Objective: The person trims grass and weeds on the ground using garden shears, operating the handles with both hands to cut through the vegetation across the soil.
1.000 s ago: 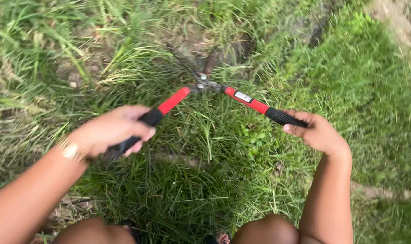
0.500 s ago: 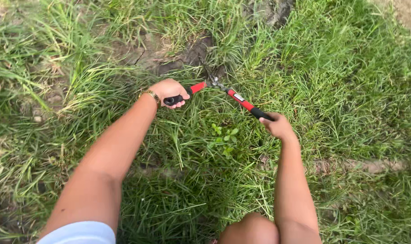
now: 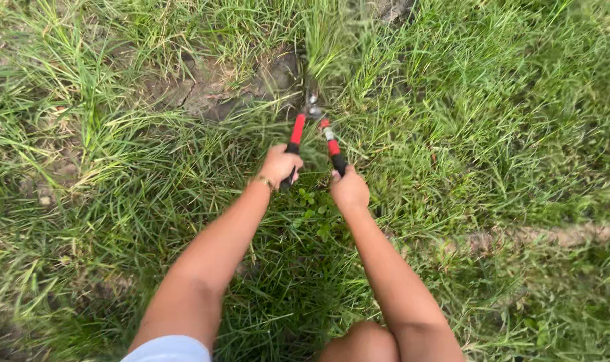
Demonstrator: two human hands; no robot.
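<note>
I hold a pair of long-handled garden shears (image 3: 311,110) with red and black handles out in front of me over the grass. My left hand (image 3: 279,165) grips the left handle, with a gold bracelet on that wrist. My right hand (image 3: 348,189) grips the black end of the right handle. The two handles stand close together, nearly parallel. The dark blades point away from me into a tuft of tall grass (image 3: 322,40) beside a patch of bare soil (image 3: 218,87).
Long green grass lies all around. A strip of bare dirt (image 3: 546,234) runs along the right. My knee (image 3: 362,342) shows at the bottom edge, with a light sleeve or shorts hem (image 3: 171,348) at the bottom left.
The handles were spread wide apart a second ago; both hands have swung inward and the handles are now nearly together. The arms have stretched further forward toward the grass tuft.
</note>
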